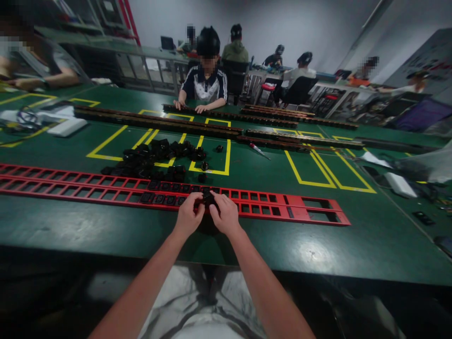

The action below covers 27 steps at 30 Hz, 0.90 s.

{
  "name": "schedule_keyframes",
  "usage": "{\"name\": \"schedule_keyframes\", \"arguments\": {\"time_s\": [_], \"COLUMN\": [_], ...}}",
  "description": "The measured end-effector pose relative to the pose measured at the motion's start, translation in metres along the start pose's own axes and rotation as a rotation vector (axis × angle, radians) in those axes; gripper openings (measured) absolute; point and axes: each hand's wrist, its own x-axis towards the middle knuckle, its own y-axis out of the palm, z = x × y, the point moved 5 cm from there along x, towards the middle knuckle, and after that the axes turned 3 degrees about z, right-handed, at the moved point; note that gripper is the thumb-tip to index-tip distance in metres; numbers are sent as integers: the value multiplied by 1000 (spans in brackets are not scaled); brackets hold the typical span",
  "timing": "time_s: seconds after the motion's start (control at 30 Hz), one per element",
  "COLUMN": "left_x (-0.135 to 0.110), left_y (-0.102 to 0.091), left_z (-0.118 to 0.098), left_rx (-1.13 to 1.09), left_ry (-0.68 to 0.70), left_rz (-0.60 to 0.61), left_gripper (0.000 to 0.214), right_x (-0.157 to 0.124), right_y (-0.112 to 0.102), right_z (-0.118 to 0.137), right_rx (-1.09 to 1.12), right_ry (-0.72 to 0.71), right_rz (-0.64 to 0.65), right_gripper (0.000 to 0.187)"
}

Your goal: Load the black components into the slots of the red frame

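My left hand [190, 210] and my right hand [225, 212] meet over a long red frame [254, 215] with two rows of rectangular openings. Between my fingertips is a small black socket-like block [207, 197], pinched from both sides. Its lower part is partly hidden by my fingers, so I cannot tell whether it sits in an opening. Several similar black blocks [170, 200] fill openings to the left of my hands. Beyond the frame lies a loose pile of black blocks [151, 153].
Long dark rails [155, 123] cross the table behind the pile. A red-and-clear screwdriver-like tool [259, 150] lies near them. White power strips [67, 127] rest at the left, with cables. Across the green table [282, 245], a person [206, 80] has both hands on a rail.
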Motion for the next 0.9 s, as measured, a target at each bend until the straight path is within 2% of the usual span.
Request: {"name": "schedule_keyframes", "arguments": {"time_s": [0.13, 0.4, 0.57, 0.7, 0.8, 0.9], "left_x": [-3, -3, -2, -3, -3, -2], "left_y": [2, 4, 5, 8, 11, 13], "left_z": [-6, -2, -2, 0, 1, -2], "left_rx": [92, 205, 224, 248, 252, 260], "left_ry": [97, 71, 72, 83, 82, 90], "left_rz": [21, 65, 66, 81, 125, 171], "left_gripper": [19, 30, 26, 35, 42, 45], "right_x": [-1, -2, -2, -2, -2, -1], "right_y": [-2, -1, 0, -4, -6, -3], "right_z": [-5, -11, -11, -5, -3, -5], "right_rx": [48, 114, 181, 208, 221, 182], "right_ry": [35, 90, 41, -18, -28, 42], "right_rz": [-37, -135, -118, -98, -94, -106], "right_gripper": [38, 38, 38, 41, 28, 9]}}
